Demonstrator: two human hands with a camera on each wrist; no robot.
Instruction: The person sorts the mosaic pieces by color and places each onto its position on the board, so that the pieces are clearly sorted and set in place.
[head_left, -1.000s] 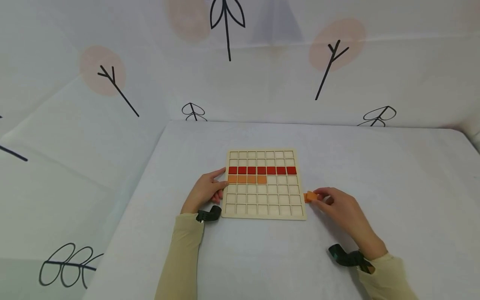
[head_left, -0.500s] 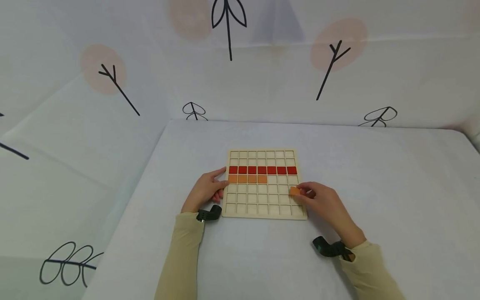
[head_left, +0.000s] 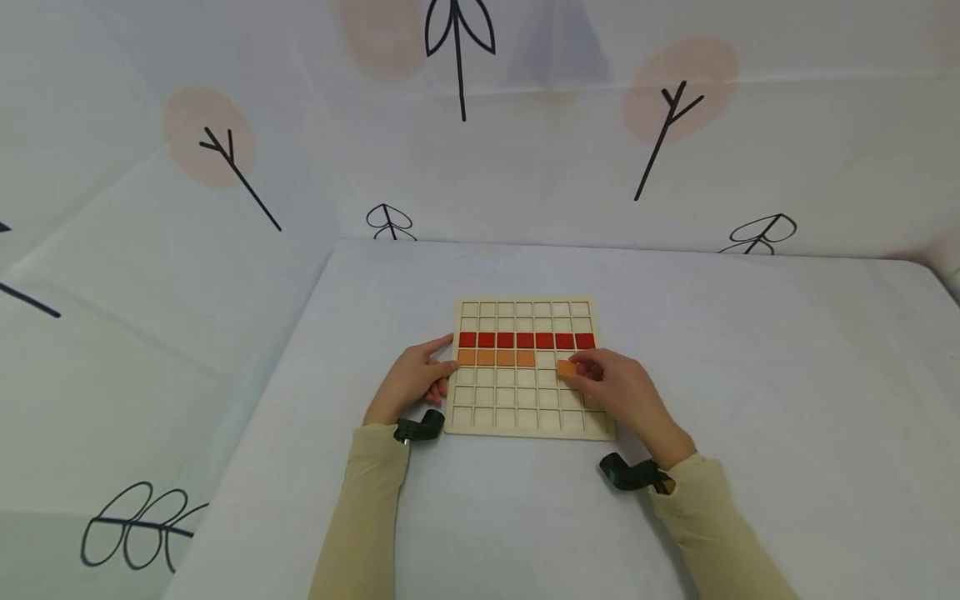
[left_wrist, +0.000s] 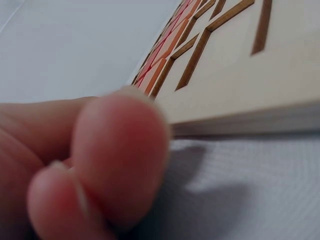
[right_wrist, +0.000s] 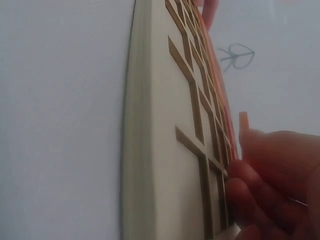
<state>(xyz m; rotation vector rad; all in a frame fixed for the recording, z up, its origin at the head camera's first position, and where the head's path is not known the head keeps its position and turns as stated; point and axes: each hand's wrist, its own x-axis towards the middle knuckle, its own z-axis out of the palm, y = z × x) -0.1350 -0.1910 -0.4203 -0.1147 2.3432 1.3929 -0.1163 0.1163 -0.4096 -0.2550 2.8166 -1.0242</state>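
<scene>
A pale wooden grid board [head_left: 525, 436] lies on the white cloth, its cells recessed. One full row of red square tiles [head_left: 525, 340] crosses it, and several orange tiles [head_left: 486, 357] fill the left part of the row below. At the board's left edge my left hand [head_left: 408, 379] holds it with thumb and fingers; close up, the fingertips [left_wrist: 122, 150] touch its side. My right hand [head_left: 626, 387] pinches a loose orange tile [head_left: 567, 369] over the right part of the orange row. In the right wrist view this tile [right_wrist: 243, 121] sticks up past the fingertips.
White cloth [head_left: 787, 375] covers the table around the board. A patterned fabric backdrop [head_left: 540, 167] rises behind and at the left. Each wrist carries a dark camera mount, the right one [head_left: 630, 473] hanging just above the cloth.
My right hand has carried the orange tile leftward from beside the board's right edge to above its cells. The left hand has stayed at the left edge.
</scene>
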